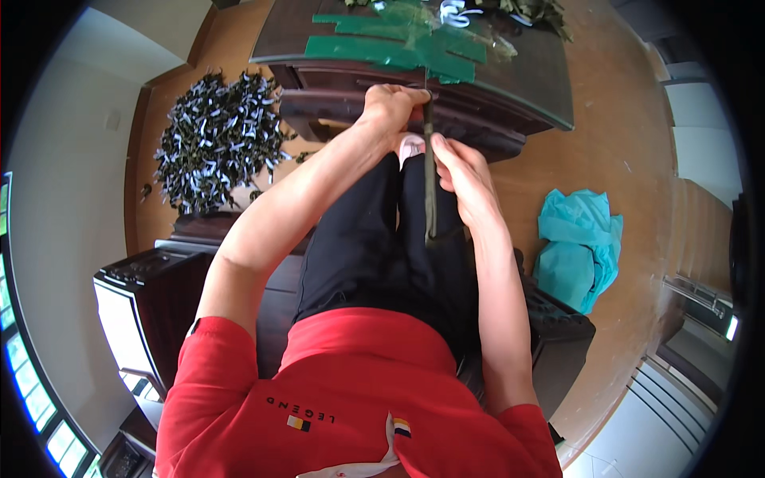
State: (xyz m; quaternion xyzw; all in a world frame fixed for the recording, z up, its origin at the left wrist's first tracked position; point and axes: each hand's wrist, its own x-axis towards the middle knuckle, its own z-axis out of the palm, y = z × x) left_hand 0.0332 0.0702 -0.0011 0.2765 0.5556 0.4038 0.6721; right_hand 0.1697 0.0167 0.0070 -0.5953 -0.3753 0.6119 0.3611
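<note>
A narrow olive-green fabric strap (430,191) hangs over my lap, its lower part folded into a loop near my right thigh. My left hand (390,110) is closed in a pinch on the strap's upper end, just in front of the dark table's edge. Lower down, my right hand (466,177) grips the same strap between thumb and fingers. Right above my left fingertips, a thin upright sliver shows against the green tape (382,52) stuck to the tabletop; what it is I cannot make out.
The dark wooden table (530,84) carries more olive fabric (538,14) and a white looped item (456,13) at its far side. On the floor to the left lies a large pile of dark strips with white bits (219,143). A teal bag (578,248) rests on the right.
</note>
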